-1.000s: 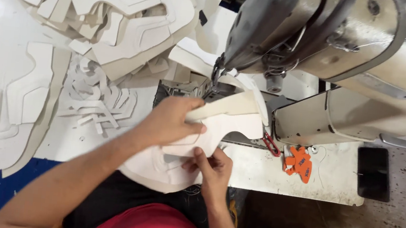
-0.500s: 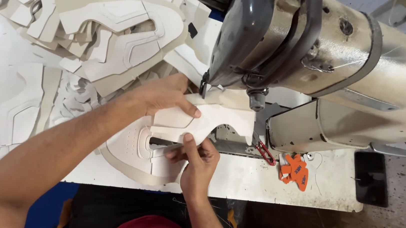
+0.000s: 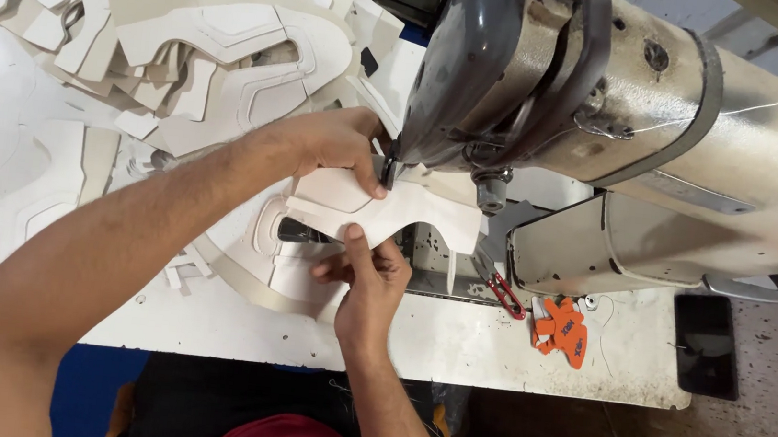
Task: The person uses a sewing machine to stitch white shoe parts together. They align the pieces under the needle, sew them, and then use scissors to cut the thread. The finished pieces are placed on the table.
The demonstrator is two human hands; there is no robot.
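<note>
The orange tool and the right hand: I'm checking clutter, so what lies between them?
In the head view, between the right hand and orange tool, mostly bare white table, plus red-handled snips.

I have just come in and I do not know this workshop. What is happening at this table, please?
A person sits at an old industrial sewing machine and guides a cream cut piece under its needle area. The left hand presses the piece from above, near the needle; the right hand pinches its near edge. Many similar cream cut pieces lie piled on the white table at the left. Small orange snips lie to the right.
</note>
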